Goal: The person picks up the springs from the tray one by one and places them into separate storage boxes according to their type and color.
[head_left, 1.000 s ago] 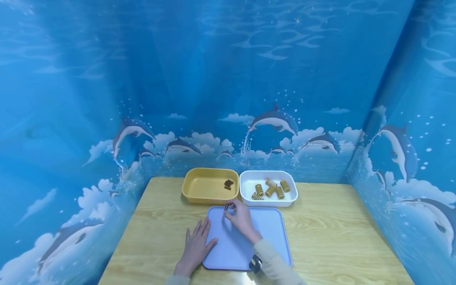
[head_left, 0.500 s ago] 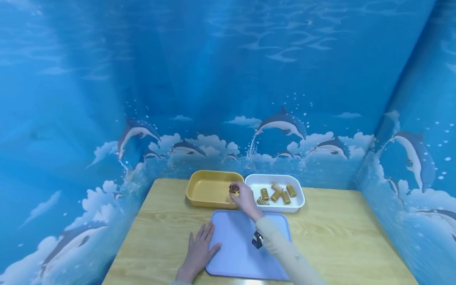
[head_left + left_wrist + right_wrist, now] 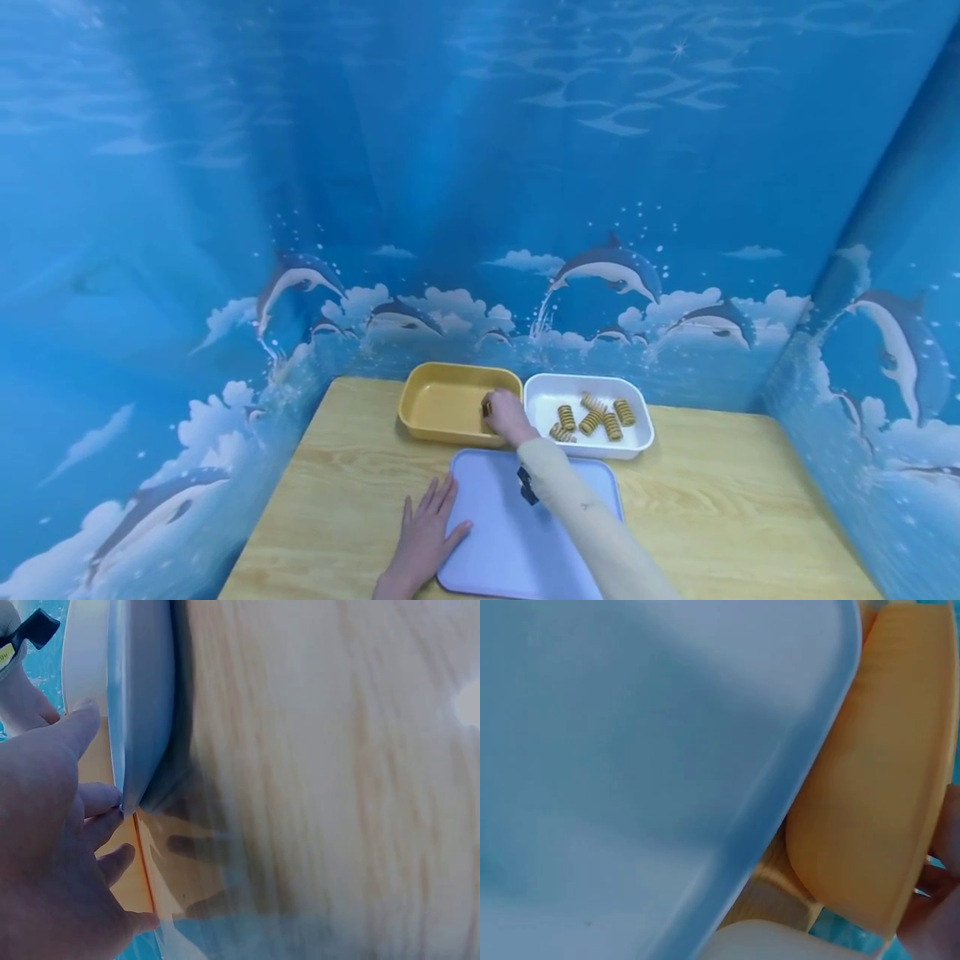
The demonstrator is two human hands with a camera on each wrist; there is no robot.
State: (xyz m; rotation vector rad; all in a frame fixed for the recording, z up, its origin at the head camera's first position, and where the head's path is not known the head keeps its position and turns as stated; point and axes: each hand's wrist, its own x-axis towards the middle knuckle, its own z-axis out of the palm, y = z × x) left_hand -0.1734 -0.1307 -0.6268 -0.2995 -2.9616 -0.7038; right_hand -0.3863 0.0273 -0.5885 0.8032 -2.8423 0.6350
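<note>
My right hand (image 3: 507,417) reaches into the right end of the yellow bin (image 3: 442,429). Its curled fingers hold a small dark brown piece (image 3: 487,408), too small and too covered to identify. In the right wrist view, only part of that hand (image 3: 941,900) shows past the bin's wall (image 3: 870,772). My left hand (image 3: 426,537) lies with straight, spread fingers at the left edge of the pale blue tray (image 3: 517,533). The left wrist view has its fingertips by the tray's rim (image 3: 142,697). The other brown pieces in the bin are hidden by my right hand.
A white bin (image 3: 645,433) stands right beside the yellow one, with several yellow-and-black striped cylinders (image 3: 592,422) inside. Both bins sit behind the tray on a wooden table (image 3: 720,500). A blue dolphin-print curtain (image 3: 480,167) surrounds the table on the visible sides.
My right hand has moved from above the tray, where it pinched a small brown piece, forward into the yellow bin. The left hand stays by the tray's edge. The head view has shifted slightly.
</note>
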